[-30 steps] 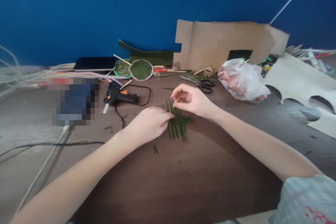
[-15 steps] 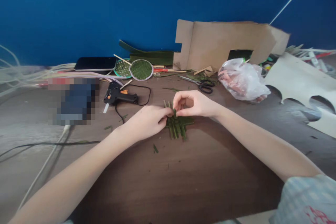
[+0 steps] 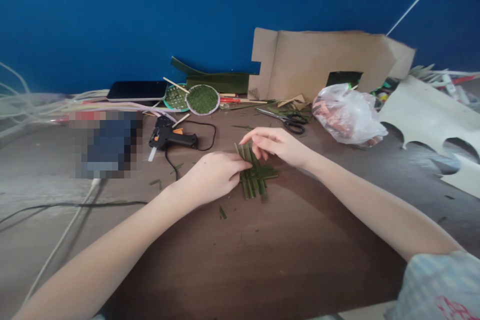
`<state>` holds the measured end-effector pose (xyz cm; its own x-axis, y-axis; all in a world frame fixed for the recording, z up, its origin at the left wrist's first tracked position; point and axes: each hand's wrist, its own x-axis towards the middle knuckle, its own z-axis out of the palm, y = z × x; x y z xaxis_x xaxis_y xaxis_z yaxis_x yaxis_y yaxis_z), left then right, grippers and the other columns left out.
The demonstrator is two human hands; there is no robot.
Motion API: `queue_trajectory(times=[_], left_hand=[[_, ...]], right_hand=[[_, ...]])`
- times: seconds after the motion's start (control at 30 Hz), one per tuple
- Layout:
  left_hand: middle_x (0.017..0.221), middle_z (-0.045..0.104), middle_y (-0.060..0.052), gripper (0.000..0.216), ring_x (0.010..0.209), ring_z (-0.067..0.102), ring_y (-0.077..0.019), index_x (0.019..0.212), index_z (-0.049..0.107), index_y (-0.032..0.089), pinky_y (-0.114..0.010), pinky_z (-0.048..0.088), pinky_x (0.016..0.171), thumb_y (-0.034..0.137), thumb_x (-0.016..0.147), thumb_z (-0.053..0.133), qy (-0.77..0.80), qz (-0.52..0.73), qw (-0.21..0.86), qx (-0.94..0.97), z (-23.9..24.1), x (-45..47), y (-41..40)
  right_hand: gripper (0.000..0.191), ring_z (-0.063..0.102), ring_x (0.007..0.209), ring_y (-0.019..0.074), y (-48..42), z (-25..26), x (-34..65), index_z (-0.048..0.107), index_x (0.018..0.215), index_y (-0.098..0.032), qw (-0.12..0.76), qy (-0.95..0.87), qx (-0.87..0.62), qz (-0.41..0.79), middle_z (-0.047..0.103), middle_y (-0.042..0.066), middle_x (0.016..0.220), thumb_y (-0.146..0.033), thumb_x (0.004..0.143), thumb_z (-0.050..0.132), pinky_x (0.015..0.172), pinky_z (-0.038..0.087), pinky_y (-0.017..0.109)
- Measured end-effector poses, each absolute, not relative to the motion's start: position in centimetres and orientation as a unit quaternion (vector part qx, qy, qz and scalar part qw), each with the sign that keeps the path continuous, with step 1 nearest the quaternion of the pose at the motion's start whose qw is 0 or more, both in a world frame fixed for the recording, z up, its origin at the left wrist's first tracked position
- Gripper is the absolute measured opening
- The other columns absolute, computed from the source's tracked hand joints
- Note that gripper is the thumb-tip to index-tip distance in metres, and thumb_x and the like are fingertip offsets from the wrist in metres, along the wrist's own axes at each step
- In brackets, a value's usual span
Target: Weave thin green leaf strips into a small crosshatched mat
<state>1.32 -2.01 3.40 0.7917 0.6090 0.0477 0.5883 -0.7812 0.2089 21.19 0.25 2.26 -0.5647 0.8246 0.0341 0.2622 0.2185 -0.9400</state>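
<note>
**Q:** What has changed at the weave [image 3: 257,182]?

**A:** The right hand [image 3: 279,146]. Half a second ago its thumb and forefinger were closed in a pinch on the top ends of the upright strips. That pinch is now released. The fingers are stretched out and slightly spread, with the tips resting on the upper strips. The left hand [image 3: 213,176] has not shifted. Its fingers are pressed together and laid on the left edge of the weave. Whether it nips a strip underneath cannot be told.

**Q:** What does that mean for the work?

**A:** By judgement, one strip has been seated. The right hand is flattening or aligning, not gripping.

**Q:** Where is the weave?

**A:** Flat on the table [image 3: 262,260], mid-frame, between the two hands and touched by both. It has not moved.

**Q:** What containers are there?

**A:**
- Bag [image 3: 348,115]: clear plastic, lying to the right behind the hands, well apart from them. It holds reddish-pink pieces, too blurred to identify.
- Cardboard [image 3: 318,62]: stands against the wall behind the bag. It has a dark cut-out, and nothing inside can be made out.

**Q:** What tools are nearby?

**A:** Scissors [image 3: 287,120] lie just behind the right hand. A glue gun [image 3: 170,136] lies to the left. Neither is being touched.
</note>
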Motion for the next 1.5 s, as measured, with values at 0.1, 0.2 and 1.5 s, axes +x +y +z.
queue_trajectory(times=[0.1, 0.2, 1.5], left_hand=[[0.100, 0.068, -0.002, 0.035, 0.090, 0.063, -0.0171, 0.104, 0.065, 0.021, -0.026, 0.048, 0.080, 0.009, 0.079, 0.044, 0.314, 0.051, 0.087, 0.944, 3.3, 1.3, -2.0], [0.097, 0.068, -0.001, 0.034, 0.088, 0.063, -0.0167, 0.104, 0.065, 0.022, -0.026, 0.047, 0.079, 0.010, 0.081, 0.044, 0.306, 0.046, 0.072, 0.948, 3.1, 1.2, -2.0], [0.091, 0.069, -0.001, 0.043, 0.076, 0.067, -0.0157, 0.119, 0.031, 0.017, -0.023, 0.046, 0.064, 0.009, 0.078, 0.045, 0.361, 0.085, 0.147, 0.917, 3.2, 1.1, -1.9]], right_hand=[[0.035, 0.046, 0.057, 0.0093, 0.0, 2.5, 20.9, 0.060, 0.103, -0.016, 0.236, -0.749, -0.362, 0.502, 0.053, -0.001, 0.063, -0.042, 0.088, 0.042, 0.054, 0.037, 0.023], [0.027, 0.048, 0.061, 0.0099, -0.2, 2.5, 20.6, 0.060, 0.097, -0.016, 0.223, -0.757, -0.365, 0.494, 0.054, -0.001, 0.068, -0.038, 0.081, 0.054, 0.057, 0.037, 0.024], [0.012, 0.045, 0.049, 0.0080, 0.0, 3.0, 20.9, 0.051, 0.067, -0.018, 0.072, -0.792, -0.483, 0.367, 0.053, -0.004, 0.054, -0.028, 0.074, 0.056, 0.052, 0.032, 0.022]])
